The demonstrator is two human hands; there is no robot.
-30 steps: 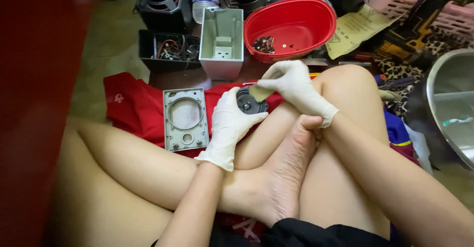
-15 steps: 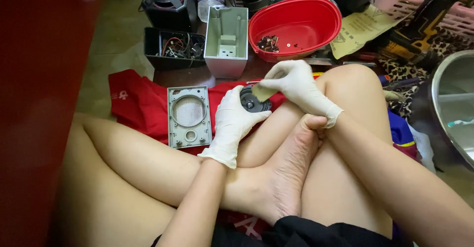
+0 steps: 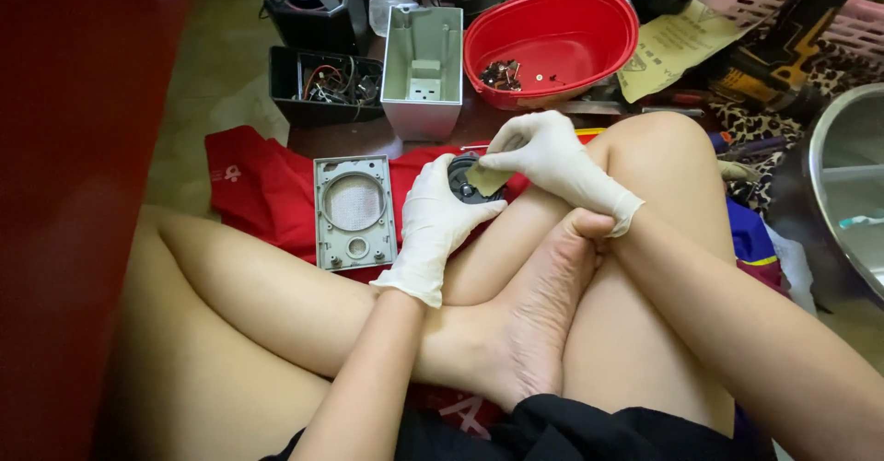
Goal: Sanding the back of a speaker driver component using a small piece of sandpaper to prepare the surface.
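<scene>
We are sitting cross-legged on the floor, working over a red cloth (image 3: 262, 189) that is catching loose parts. Our left hand (image 3: 437, 217), gloved in white, is cupping a small round black part (image 3: 467, 180) from below, fingers curled about it so that it is resting steady against the raised leg. Our right hand (image 3: 552, 162), also gloved, is pinching a small tan scrap (image 3: 488, 179) — sandpaper or a pad, we cannot tell which — between thumb and forefinger and pressing it onto the part's upper face. The two hands are touching at the part, near the centre of the view.

At nine o'clock from the part, a grey square faceplate (image 3: 354, 210) with a round mesh opening is lying flat on the cloth, set aside within reach. At twelve o'clock a grey box housing (image 3: 424, 70) is standing open, empty side up. At one o'clock a red oval basin (image 3: 552, 42) is holding small screws and bits — kept together, it seems, so none stray. At eleven o'clock a black tray (image 3: 324, 83) is holding tangled wires.
</scene>
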